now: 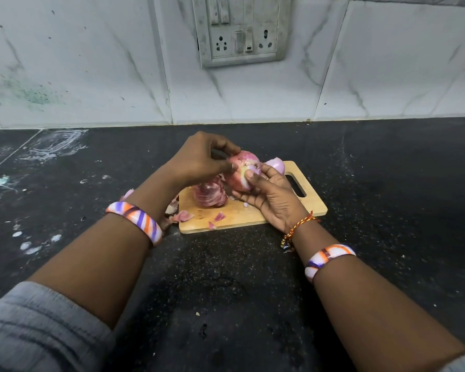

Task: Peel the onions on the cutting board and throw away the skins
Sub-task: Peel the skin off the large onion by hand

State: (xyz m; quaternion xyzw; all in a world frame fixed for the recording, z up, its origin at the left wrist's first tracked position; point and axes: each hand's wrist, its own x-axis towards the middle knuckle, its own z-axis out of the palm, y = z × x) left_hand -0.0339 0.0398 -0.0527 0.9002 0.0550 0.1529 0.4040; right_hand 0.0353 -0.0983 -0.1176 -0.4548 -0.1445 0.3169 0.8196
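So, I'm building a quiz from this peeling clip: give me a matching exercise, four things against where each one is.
Things:
1. onion being peeled
2. second onion
3. loose skin scraps
4. switch panel

Places:
A. on the wall tiles
B. lying on the cutting board, under the hands
C. held in the right hand, picked at by the left hand
D. scattered at the board's near left edge

Pairs: 1-C, 2-B, 3-D, 4-A

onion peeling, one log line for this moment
step: peeling | right hand: holds onion | left hand: pinches its skin | cutting board: second onion, skin scraps
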